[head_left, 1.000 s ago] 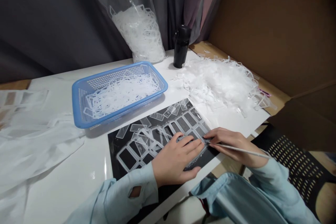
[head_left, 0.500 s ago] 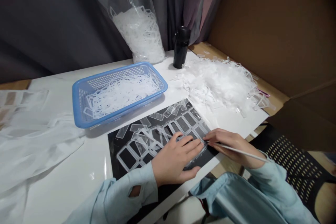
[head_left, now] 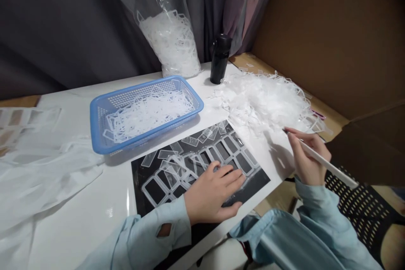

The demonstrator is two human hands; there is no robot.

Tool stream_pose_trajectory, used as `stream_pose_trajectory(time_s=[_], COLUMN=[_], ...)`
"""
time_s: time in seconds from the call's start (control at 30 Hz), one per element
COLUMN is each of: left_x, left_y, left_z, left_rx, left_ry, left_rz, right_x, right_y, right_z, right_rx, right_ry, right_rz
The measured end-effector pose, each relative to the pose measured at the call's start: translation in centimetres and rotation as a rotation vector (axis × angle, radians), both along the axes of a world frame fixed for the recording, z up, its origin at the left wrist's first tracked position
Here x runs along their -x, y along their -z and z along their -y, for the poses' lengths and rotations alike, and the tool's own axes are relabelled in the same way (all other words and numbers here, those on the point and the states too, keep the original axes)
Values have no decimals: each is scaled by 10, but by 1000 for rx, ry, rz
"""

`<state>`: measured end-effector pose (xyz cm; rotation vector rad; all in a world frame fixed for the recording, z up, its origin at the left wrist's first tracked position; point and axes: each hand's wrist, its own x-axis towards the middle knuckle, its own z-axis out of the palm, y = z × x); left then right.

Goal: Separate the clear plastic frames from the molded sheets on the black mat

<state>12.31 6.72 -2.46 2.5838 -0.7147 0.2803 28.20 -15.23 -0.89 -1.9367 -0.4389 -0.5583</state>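
Observation:
My left hand [head_left: 213, 192] lies flat with its fingers spread over a sheet of clear plastic rectangular frames [head_left: 223, 150] on a black mat [head_left: 253, 185]. Several frames of the sheet have dark openings where the mat shows through. My right hand [head_left: 311, 158] is raised to the right of the mat, closed on a slim white pen-like tool [head_left: 329, 165] with a dark tip. The tip points up and left, toward a heap of white translucent pieces [head_left: 262, 103]. Loose clear rectangles [head_left: 204, 135] and tangled strips lie on the mat's far and left parts.
A blue basket [head_left: 147, 138] with thin white frames stands behind the mat. Beyond it are a clear bag [head_left: 174, 46] of similar frames and a black bottle [head_left: 220, 59]. White sheets [head_left: 47, 177] lie at left. A brown panel [head_left: 325, 42] rises at right.
My right hand has lifted off the sheet and moved up and right with the white tool, leaving the mat's right corner uncovered. My left hand stays in place.

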Motion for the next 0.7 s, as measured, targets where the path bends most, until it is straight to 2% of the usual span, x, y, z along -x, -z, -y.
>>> stream_pose_trajectory(time_s=[0.07,0.17,0.23,0.3,0.4,0.7], left_x=[0,0,0,0,-1,0], left_y=[0,-1,-2,-2,-1,5], left_z=[1,3,3,4,3,4], left_rx=[-1,2,-6,-29,-62,-123], left_ry=[-2,-5,-19,-39,-52,-63], left_rz=[43,86,107,119,100,19], right_x=[1,8,13,16,17,14], right_y=[-5,-11,-13,-13,-10,-8], right_z=[6,11,9,5,-2,2], right_rx=[97,265,322,348,375,400], right_ry=[-184,-536,-775,-948,-1020,-988], right_rz=[-59,-182,-286,-348,-379,-511])
